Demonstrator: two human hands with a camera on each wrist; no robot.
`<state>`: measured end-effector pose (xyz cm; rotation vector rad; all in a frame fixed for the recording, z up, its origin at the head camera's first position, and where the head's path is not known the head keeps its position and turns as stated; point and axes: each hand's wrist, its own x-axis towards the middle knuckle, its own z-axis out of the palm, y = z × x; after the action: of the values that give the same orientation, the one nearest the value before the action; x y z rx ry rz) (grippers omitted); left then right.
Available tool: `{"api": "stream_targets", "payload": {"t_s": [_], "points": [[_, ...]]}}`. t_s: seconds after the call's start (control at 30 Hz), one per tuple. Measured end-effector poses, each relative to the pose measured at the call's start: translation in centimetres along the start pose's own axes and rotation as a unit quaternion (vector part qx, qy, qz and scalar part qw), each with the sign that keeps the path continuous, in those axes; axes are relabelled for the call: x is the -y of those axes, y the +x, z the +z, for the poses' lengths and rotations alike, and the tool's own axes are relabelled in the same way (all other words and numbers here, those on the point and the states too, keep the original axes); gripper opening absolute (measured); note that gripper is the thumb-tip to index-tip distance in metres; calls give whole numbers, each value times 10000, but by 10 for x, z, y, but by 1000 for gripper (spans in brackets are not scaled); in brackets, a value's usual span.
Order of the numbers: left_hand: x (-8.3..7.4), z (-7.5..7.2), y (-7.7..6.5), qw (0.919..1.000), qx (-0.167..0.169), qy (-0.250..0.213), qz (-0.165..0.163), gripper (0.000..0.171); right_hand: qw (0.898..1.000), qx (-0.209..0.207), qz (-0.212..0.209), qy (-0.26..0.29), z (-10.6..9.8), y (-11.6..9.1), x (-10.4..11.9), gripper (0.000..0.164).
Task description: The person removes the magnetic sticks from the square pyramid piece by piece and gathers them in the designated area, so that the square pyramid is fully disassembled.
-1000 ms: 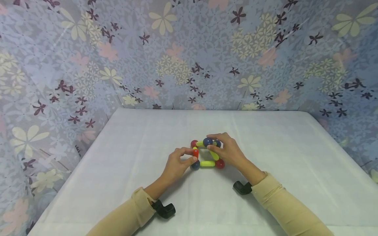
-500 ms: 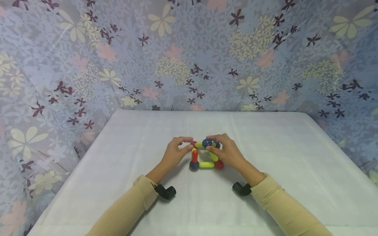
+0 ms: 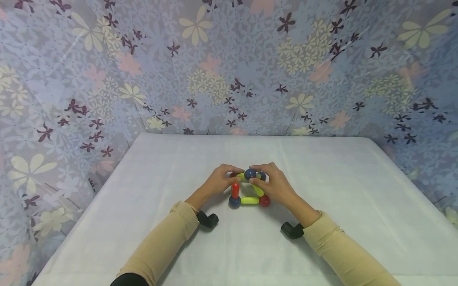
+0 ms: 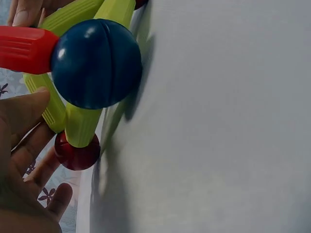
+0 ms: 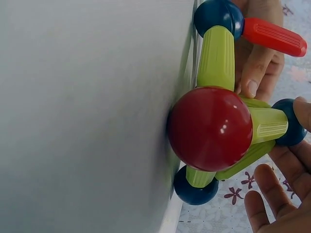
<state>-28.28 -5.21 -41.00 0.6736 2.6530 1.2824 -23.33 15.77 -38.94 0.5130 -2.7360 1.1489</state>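
A magnetic building frame (image 3: 249, 200) of yellow-green rods and red and blue balls rests on the table. Between thumb and fingers, my right hand (image 3: 278, 183) holds the raised blue ball (image 3: 250, 173). My left hand (image 3: 219, 182) pinches a slanting yellow-green rod (image 4: 47, 104) by the far-left red ball (image 4: 77, 153), its fingers partly covering that ball in the head view. A red rod (image 3: 235, 190) stands upright on the near-left blue ball (image 3: 234, 201). Nearest the right wrist camera is another red ball (image 5: 211, 128). Parts of the far rods are hidden.
White cloth covers the table (image 3: 179, 155), which ends at a floral curtain (image 3: 214, 71) behind. Each wrist wears a black camera mount (image 3: 207, 219). A dark object (image 3: 129, 279) shows at the bottom edge by the left sleeve.
My left hand has let go of the upright red rod and moved up and right to the far-left red ball and its rod. My right hand stays at the raised blue ball.
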Motion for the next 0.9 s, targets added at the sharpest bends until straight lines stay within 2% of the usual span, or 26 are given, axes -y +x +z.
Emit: {"api": "stream_targets", "payload": {"t_s": [0.2,0.47,0.73,0.9], "points": [[0,0,-7,9998,-185,97,74,27,9999,-81,-142,-21,0,-1,-1,43],[-3,6,-23,9983,-570,-40,-136,22,9991,-237,-350,-34,-5,-2,-4,40],[-12,11,-34,9970,-590,-243,-441,26,9994,-188,-295,37,-7,-3,-6,38],[-15,10,-36,9973,-590,-193,-404,29,9997,-18,-233,-42,-7,0,-1,43]]}}
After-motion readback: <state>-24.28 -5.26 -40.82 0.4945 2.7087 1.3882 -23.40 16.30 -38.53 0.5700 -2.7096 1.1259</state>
